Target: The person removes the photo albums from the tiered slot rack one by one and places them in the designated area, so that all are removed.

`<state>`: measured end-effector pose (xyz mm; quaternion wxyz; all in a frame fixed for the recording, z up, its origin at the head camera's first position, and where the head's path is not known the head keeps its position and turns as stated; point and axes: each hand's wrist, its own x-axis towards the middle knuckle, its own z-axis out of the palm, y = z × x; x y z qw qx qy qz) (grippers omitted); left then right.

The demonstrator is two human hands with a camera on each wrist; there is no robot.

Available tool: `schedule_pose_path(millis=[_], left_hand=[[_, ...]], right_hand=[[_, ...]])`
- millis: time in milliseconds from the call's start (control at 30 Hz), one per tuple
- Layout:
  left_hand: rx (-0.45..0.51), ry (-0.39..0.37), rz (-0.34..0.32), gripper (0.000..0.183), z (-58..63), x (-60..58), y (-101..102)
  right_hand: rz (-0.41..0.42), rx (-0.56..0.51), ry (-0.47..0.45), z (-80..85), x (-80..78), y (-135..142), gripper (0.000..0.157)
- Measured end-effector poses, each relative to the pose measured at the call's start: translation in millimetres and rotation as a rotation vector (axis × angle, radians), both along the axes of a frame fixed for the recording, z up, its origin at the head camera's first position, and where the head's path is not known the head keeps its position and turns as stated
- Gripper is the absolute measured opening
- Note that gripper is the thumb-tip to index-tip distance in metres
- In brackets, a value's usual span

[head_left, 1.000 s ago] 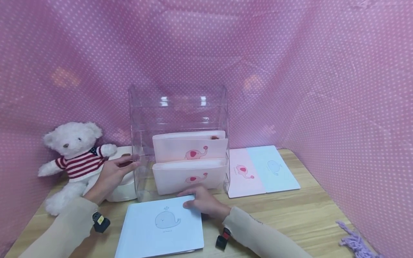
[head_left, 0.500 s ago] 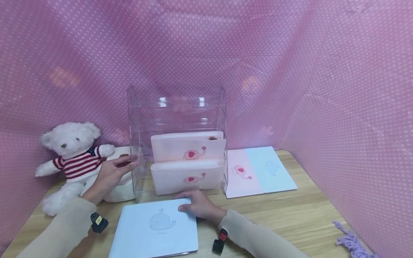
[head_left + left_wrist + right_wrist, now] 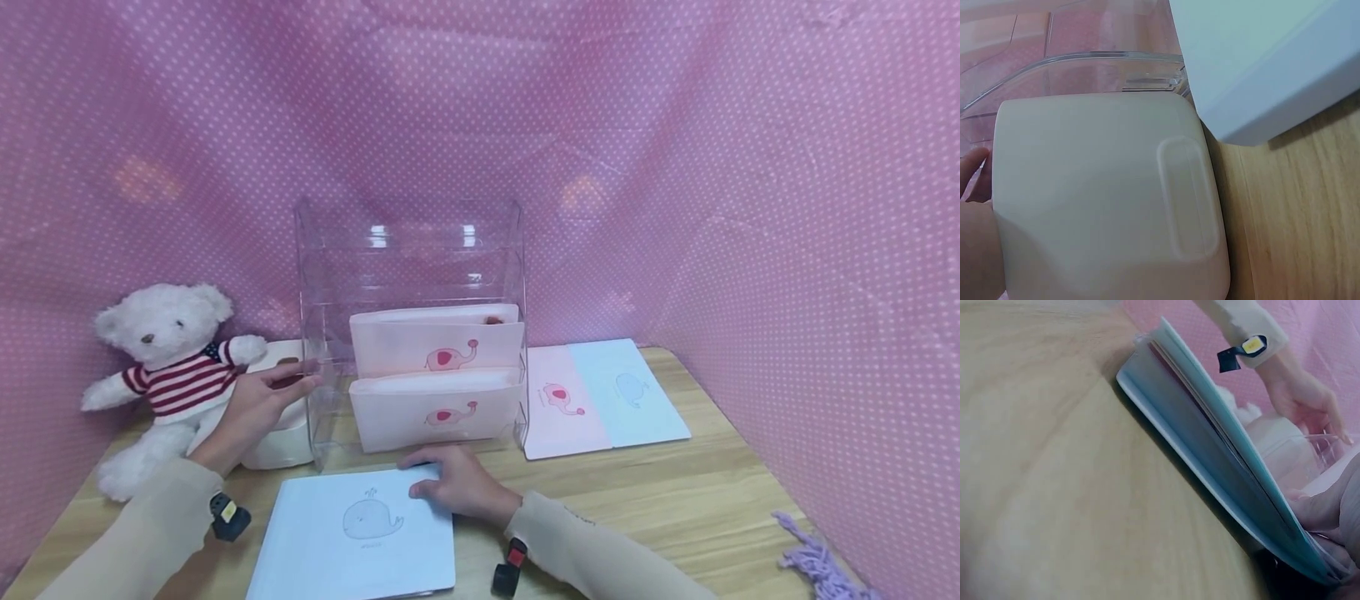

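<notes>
My right hand (image 3: pixel 461 483) grips the far right corner of a light blue folder (image 3: pixel 360 567) with a whale drawing, thumb on its cover. The right wrist view shows the folder (image 3: pixel 1210 419) edge-on, its covers apart and thin sheets between them. My left hand (image 3: pixel 258 408) touches the left side of a clear plastic rack (image 3: pixel 412 267), fingers fairly straight. Two pink folders with elephant drawings stand in the rack, the front one (image 3: pixel 397 417) below the rear one (image 3: pixel 390 342). In the left wrist view a white container (image 3: pixel 1097 187) hides most of my left hand.
A white teddy bear (image 3: pixel 176 392) in a striped sweater sits at the left, beside the white container. A pink and blue folder (image 3: pixel 600 425) lies flat to the right of the rack. Purple yarn (image 3: pixel 817 562) lies at the table's right edge. Pink dotted cloth (image 3: pixel 787 167) surrounds the table.
My right hand and the blue folder have shifted slightly left and toward me. My left hand stays at the rack's side. The whole head view has drifted a little.
</notes>
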<state>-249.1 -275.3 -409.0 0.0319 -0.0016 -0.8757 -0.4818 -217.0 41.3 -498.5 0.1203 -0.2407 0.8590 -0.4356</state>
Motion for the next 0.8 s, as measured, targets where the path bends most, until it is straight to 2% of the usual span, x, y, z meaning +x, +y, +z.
schedule_pose_path(millis=[267, 433, 567, 800], left_hand=[[0.019, -0.029, -0.004, 0.068, -2.6, 3.1, -2.5], [0.020, -0.032, 0.001, 0.069, -2.1, 4.0, -1.9], [0.026, -0.029, -0.006, 0.070, -0.2, 3.8, -1.1], [0.025, -0.026, -0.010, 0.070, 0.8, 1.7, -1.3]], right_hand=[[-0.020, 0.001, 0.007, 2.7, 4.6, -3.2, 0.037], [-0.031, -0.067, 0.032, 5.6, 6.2, -2.6, 0.042], [-0.021, -0.139, 0.017, 9.6, 5.9, -0.6, 0.048], [-0.040, -0.146, 0.015, 16.1, 2.2, 2.3, 0.047]])
